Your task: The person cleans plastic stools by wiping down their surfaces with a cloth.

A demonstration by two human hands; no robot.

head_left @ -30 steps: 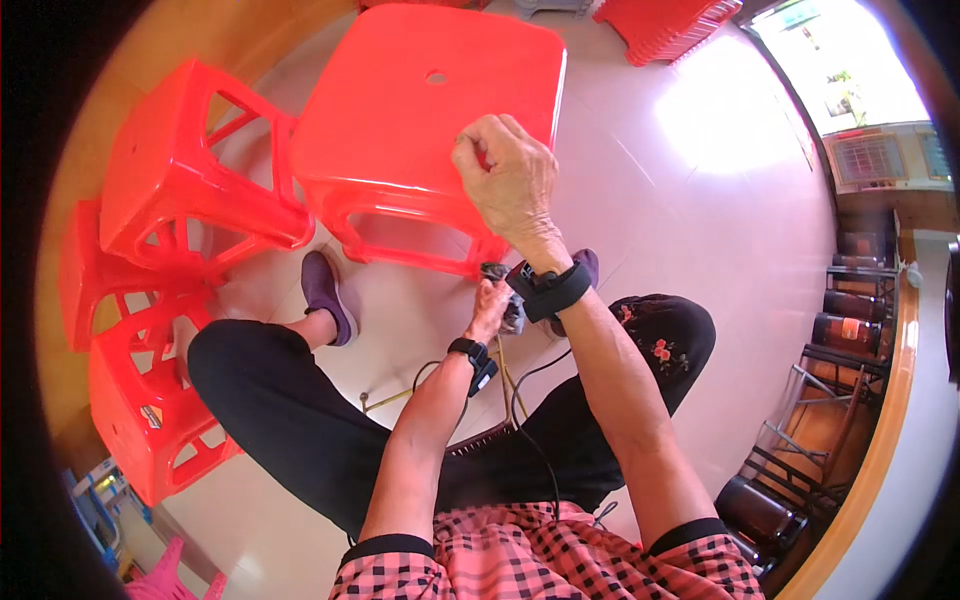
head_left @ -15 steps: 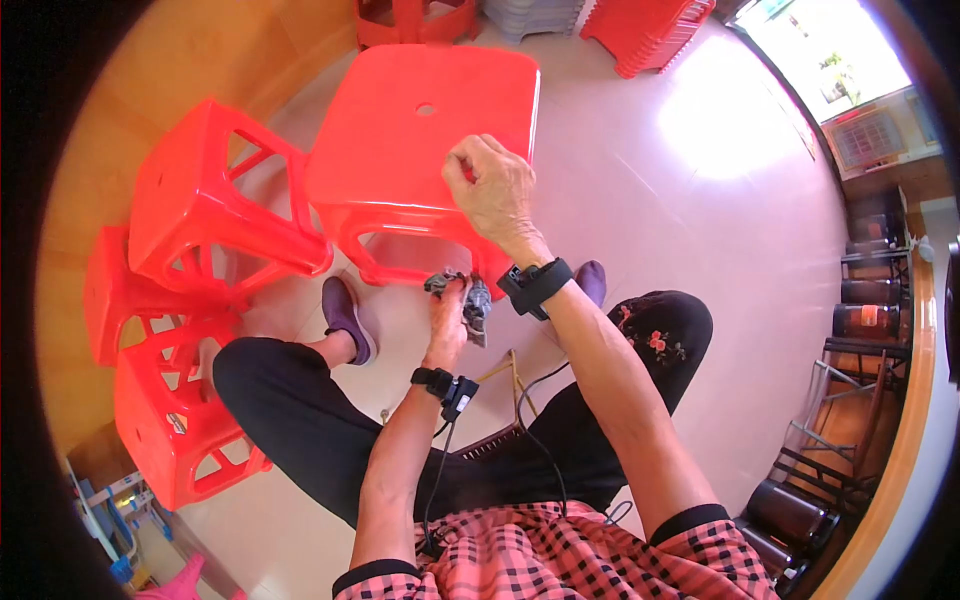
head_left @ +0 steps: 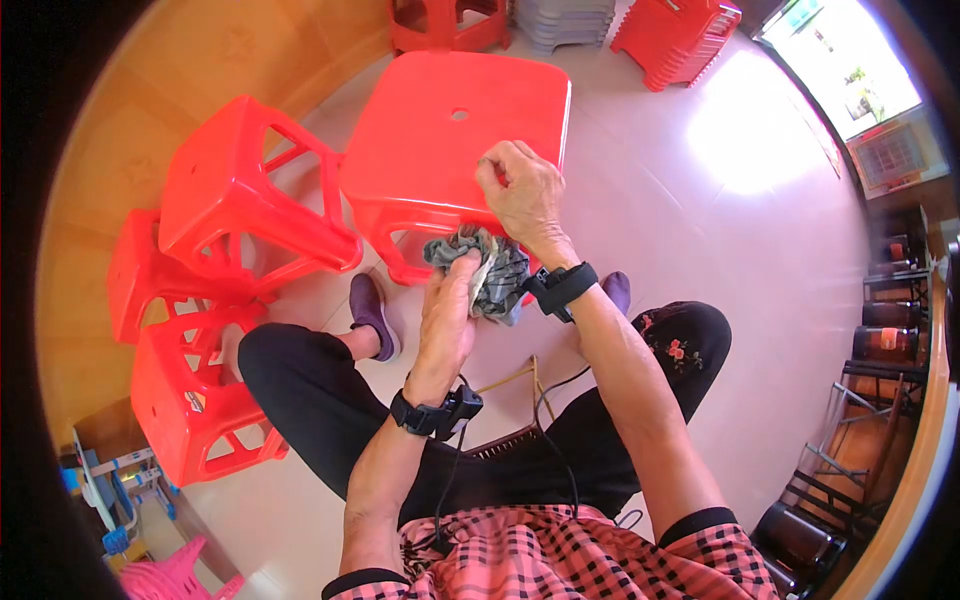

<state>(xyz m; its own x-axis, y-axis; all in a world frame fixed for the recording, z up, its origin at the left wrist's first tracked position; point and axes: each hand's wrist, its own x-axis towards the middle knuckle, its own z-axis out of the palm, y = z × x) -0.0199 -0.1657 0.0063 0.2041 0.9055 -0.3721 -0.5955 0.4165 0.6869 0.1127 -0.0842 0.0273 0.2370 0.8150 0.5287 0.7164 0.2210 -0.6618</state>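
Note:
A red plastic stool [head_left: 430,130] with a small hole in its square seat stands upright before me. My right hand [head_left: 528,200] is closed at its near right corner, back of the hand up and fingers curled; what the fingertips touch underneath is hidden. Below the seat's front edge, my left hand [head_left: 450,310] grips a crumpled grey patterned cloth [head_left: 500,285]. The cloth is bunched against the stool's front right part, near the leg. Black bands with small devices and cables are strapped on both wrists.
More red stools stand at left, including a tilted-looking one [head_left: 215,190] and a lower one [head_left: 185,415]. Stacked grey stools [head_left: 565,22] and stacked red stools [head_left: 675,40] are at the back. Dark chairs [head_left: 800,530] line the right wall. Pink stools [head_left: 175,575] lie at lower left.
The left hand has risen slightly with the cloth, which now shows larger and spreads over the stool's front. The right hand keeps its place on the corner. The whole view has shifted a little.

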